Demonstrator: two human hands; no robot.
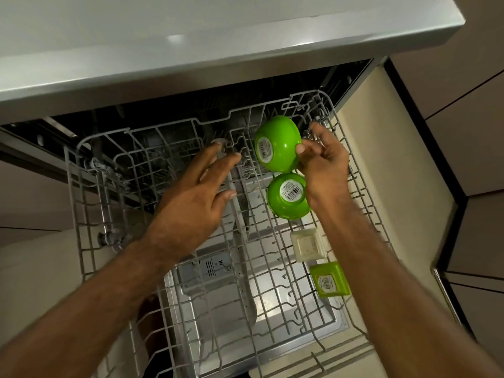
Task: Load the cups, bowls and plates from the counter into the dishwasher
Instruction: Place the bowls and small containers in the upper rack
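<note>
Stage: loading is under way, and it is judged nearer the start than the end.
Right hand [323, 162]: a green bowl [278, 143] is gripped at its rim and tilted, with its labelled base turned to the camera, over the rack's 1 o'clock corner. Whether it is seated on the tines cannot be told.
Left hand [196, 192]: released, with fingers spread and nothing held, and it hovers over the rack [81, 203] near its middle.
Done: a second bowl [289, 196] is set mouth-down just at 6 o'clock of the held one. A white cup [308, 245] and a green cup [330, 279] are lined up further toward 5 o'clock, so everything loaded is kept to the right side.
Left: the held bowl is to be seated. No plates are seen in the rack, and what waits on the desk cannot be told.
Desk [191, 50]: a grey top is seen at 12 o'clock, overhanging the open dishwasher.
Door [272, 309]: dropped open beneath the rack, and its steel liner is seen through the wires.
Room: beige cabinet fronts [463, 118] are seen at 3 o'clock, and the light is dim.
</note>
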